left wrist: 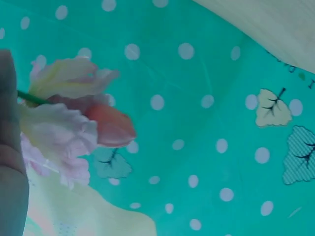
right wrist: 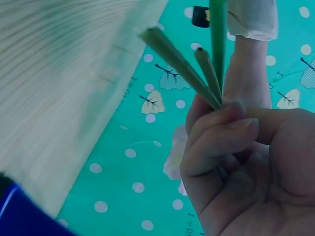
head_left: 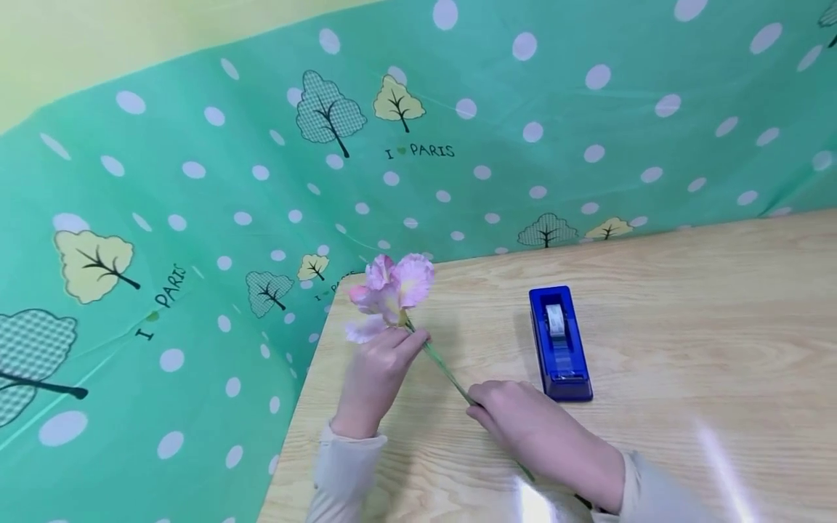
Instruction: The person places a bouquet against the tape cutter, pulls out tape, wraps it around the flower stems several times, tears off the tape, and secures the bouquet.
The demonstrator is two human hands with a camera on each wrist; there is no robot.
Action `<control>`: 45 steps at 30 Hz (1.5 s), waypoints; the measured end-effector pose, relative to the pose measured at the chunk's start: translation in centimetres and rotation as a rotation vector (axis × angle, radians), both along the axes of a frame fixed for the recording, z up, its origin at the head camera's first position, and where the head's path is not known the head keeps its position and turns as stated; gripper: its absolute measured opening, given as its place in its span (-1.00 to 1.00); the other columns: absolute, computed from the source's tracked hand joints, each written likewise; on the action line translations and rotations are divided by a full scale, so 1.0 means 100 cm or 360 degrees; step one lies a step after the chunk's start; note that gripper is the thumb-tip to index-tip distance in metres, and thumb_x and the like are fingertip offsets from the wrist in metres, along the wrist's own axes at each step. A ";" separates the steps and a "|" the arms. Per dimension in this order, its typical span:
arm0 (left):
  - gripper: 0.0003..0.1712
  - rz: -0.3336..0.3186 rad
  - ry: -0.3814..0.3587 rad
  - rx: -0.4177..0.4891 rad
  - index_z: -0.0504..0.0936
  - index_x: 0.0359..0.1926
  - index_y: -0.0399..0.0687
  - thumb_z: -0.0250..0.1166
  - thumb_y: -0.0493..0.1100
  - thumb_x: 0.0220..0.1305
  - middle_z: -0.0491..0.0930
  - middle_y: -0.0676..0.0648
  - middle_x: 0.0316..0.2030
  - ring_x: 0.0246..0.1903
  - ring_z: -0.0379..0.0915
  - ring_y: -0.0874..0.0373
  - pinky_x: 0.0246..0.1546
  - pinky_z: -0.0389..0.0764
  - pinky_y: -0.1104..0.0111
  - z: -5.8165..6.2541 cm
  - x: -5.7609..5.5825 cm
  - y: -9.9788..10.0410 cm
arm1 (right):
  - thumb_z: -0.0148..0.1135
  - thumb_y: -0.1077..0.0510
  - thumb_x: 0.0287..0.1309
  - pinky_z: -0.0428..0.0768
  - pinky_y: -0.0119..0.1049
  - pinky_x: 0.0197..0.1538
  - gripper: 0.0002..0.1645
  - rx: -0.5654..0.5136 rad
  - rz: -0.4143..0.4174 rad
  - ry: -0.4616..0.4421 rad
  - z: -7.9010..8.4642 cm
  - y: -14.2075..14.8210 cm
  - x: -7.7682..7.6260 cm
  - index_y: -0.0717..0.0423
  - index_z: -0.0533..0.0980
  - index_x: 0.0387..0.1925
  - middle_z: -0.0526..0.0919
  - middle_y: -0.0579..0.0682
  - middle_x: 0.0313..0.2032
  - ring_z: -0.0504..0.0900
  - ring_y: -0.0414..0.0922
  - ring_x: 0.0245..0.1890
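Note:
A pink artificial flower [head_left: 395,290] with ruffled petals is raised over the table. Just under the bloom, my left hand [head_left: 378,374] pinches its green stem [head_left: 447,370]. Lower along the stem, my right hand [head_left: 539,432] grips it, and a stem end sticks out below that hand. In the right wrist view, three stem pieces [right wrist: 179,64], one thicker and greener, come together at the fingertips of the right hand. The left wrist view has the petals [left wrist: 61,130] and a coral bud [left wrist: 114,128] beside part of the left hand [left wrist: 11,162].
A blue tape dispenser [head_left: 561,345] with a roll of tape stands on the wooden table [head_left: 706,327], just beyond the right hand. Green dotted cloth [head_left: 471,138] with printed trees hangs along the table's back and left edges. Light glares off the tabletop near the front.

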State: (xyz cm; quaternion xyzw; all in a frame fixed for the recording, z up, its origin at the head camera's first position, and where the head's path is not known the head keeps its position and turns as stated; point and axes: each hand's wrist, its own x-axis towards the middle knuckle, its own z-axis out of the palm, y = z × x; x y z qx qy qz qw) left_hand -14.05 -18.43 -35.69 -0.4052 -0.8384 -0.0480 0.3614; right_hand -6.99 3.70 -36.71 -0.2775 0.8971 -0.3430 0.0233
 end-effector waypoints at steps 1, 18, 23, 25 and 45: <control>-0.83 0.0005 -0.0013 -0.0033 0.72 -0.26 -0.07 0.41 -0.35 0.11 0.64 0.03 -0.52 -0.54 0.53 0.23 -0.46 0.61 0.47 0.001 0.001 0.003 | 0.21 0.14 0.33 0.34 -0.44 -0.57 -0.69 0.0001 0.0007 -0.0010 -0.001 0.003 0.000 -0.05 0.41 -0.55 0.30 -0.28 -0.66 0.24 -0.36 -0.66; -0.77 0.0275 -0.0067 -0.0361 0.65 -0.44 -0.09 0.43 -0.49 -0.04 0.57 0.06 -0.65 -0.72 0.37 0.25 -0.74 0.22 0.52 0.005 0.023 0.035 | 0.21 0.15 0.34 0.30 -0.45 -0.60 -0.69 0.0141 0.0001 0.0070 -0.009 0.027 0.004 -0.05 0.43 -0.57 0.27 -0.30 -0.69 0.24 -0.35 -0.70; -0.73 0.0252 0.0013 -0.0309 0.68 -0.43 -0.03 0.42 -0.49 -0.06 0.63 0.05 -0.61 -0.69 0.44 0.20 -0.73 0.29 0.49 0.006 0.026 0.037 | 0.19 0.14 0.35 0.31 -0.44 -0.58 -0.64 0.0168 0.0022 0.0067 -0.006 0.031 0.004 -0.08 0.39 -0.60 0.29 -0.32 -0.68 0.25 -0.35 -0.68; -0.76 0.0239 0.0041 -0.0294 0.70 -0.43 -0.02 0.41 -0.47 -0.01 0.66 0.05 -0.58 -0.68 0.44 0.20 -0.73 0.30 0.49 0.005 0.028 0.037 | 0.19 0.13 0.35 0.31 -0.44 -0.58 -0.64 0.0168 0.0034 0.0042 -0.006 0.033 0.004 -0.09 0.39 -0.60 0.30 -0.32 -0.68 0.26 -0.36 -0.68; -0.85 0.0169 -0.0113 -0.0573 0.75 -0.20 -0.07 0.40 -0.29 0.18 0.57 0.05 -0.27 -0.35 0.42 0.23 -0.46 0.46 0.57 -0.019 0.037 0.060 | 0.24 0.08 0.31 0.48 -0.31 -0.43 -0.82 0.0291 -0.0008 -0.0033 -0.024 0.077 0.005 -0.19 0.51 -0.44 0.47 -0.36 -0.49 0.39 -0.39 -0.51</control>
